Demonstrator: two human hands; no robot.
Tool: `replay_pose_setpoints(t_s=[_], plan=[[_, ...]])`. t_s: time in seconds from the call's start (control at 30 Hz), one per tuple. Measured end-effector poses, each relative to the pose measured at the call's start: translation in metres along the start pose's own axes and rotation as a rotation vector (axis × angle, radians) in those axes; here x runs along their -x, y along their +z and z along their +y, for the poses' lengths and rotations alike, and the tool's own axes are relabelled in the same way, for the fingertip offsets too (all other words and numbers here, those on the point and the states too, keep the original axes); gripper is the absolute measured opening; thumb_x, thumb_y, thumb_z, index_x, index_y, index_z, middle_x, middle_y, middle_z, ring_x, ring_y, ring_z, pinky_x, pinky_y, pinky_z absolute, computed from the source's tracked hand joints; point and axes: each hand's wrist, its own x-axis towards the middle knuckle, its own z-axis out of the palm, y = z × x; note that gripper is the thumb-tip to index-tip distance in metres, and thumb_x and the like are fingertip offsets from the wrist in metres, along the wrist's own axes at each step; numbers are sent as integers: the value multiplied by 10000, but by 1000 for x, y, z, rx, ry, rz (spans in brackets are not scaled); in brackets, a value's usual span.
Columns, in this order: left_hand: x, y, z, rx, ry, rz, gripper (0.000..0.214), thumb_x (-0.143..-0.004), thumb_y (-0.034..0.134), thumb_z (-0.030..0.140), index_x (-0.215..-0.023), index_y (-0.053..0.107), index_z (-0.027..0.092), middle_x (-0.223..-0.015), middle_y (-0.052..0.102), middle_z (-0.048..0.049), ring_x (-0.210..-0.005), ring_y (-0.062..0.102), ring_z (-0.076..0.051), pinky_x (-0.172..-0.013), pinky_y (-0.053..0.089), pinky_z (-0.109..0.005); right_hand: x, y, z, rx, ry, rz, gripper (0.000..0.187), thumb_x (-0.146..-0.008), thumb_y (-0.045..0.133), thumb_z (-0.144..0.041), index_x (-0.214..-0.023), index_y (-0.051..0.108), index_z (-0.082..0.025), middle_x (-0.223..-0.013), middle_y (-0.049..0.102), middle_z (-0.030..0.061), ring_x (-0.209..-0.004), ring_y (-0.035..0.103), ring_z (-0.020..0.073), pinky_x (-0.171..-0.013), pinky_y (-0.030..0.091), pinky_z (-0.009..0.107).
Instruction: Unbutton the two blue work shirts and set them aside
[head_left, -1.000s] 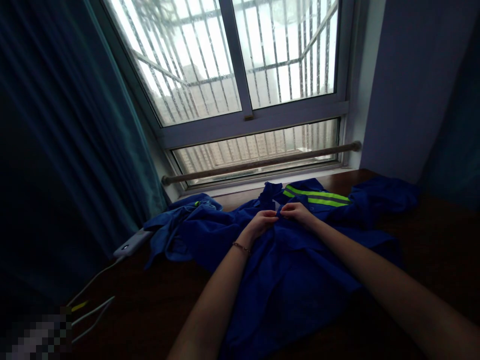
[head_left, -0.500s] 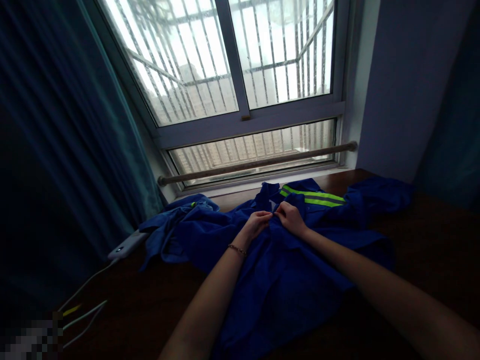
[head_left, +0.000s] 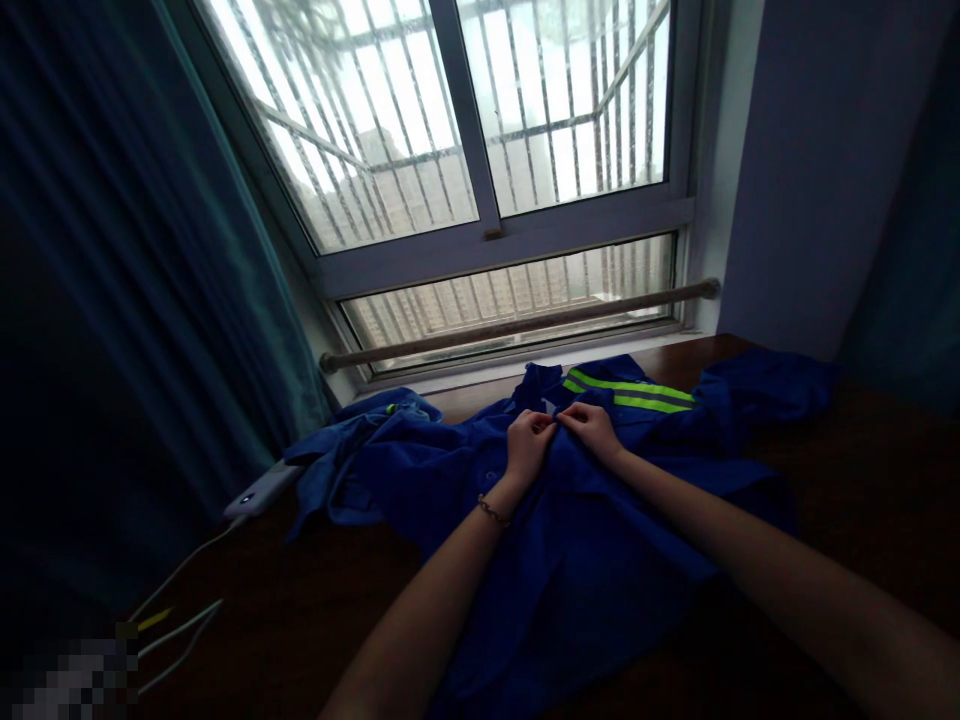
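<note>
A blue work jacket (head_left: 600,590) with a yellow-green and grey reflective stripe (head_left: 637,394) lies spread over the dark wooden surface. My left hand (head_left: 529,443), a bracelet on its wrist, pinches the cloth near the collar at the front opening. Meeting it fingertip to fingertip, my right hand (head_left: 592,428) pinches the same front edge from the other side. Whatever small part sits between the fingertips is hidden. A bit of white shows just behind them, inside the collar.
To the left, a white device (head_left: 262,490) with a cable lies against the jacket's sleeve. A metal rail (head_left: 525,325) crosses the barred window ahead. Blue curtains (head_left: 172,250) hang at the left, and a wall (head_left: 810,180) stands at the right.
My left hand has turned more upright and shifted slightly right, its fingers curling closer in. My right hand has moved a little, still pinching the cloth. The whole view has shifted slightly.
</note>
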Motion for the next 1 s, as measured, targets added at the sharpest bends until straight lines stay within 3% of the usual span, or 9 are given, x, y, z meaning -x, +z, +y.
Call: replay_pose_setpoints(t_s=[0.17,0.33,0.43,0.73,1.0], plan=[[15,8,5,-212,103,51,56,-719,520,157,-665,533,163,-729,494,-21,-638,464,-118,-580,335,-230,5,6,-6,96,-62,-84,200,-674,602,-385,-638,682,-205,-665,664,24,-644,600,185,-584,412,258],[15,10,5,-157,104,58,38,-717,515,152,-725,484,172,-702,467,-5,-626,448,-118,-592,340,-230,0,1,-2,-164,93,-177,248,-602,663,-381,-753,694,-186,-750,676,28,-730,609,193,-679,442,282],[14,10,4,-119,89,59,113,-700,529,148,-789,465,176,-659,452,14,-600,442,-116,-588,345,-228,-4,-4,1,-194,163,-202,296,-543,699,-378,-740,694,-157,-706,667,33,-672,593,174,-638,438,271],[14,13,0,-112,106,46,118,-721,510,154,-830,471,174,-694,502,9,-644,497,-120,-630,389,-241,-6,1,8,-316,312,-84,332,-518,693,-448,-554,582,-137,-410,463,-51,-379,349,53,-385,236,201],[13,11,1,-55,167,33,57,-729,507,135,-772,538,158,-820,509,-25,-678,510,-104,-640,426,-228,-10,6,11,-121,317,63,258,-559,636,-379,-485,536,-153,-439,500,-23,-408,414,86,-430,304,224]])
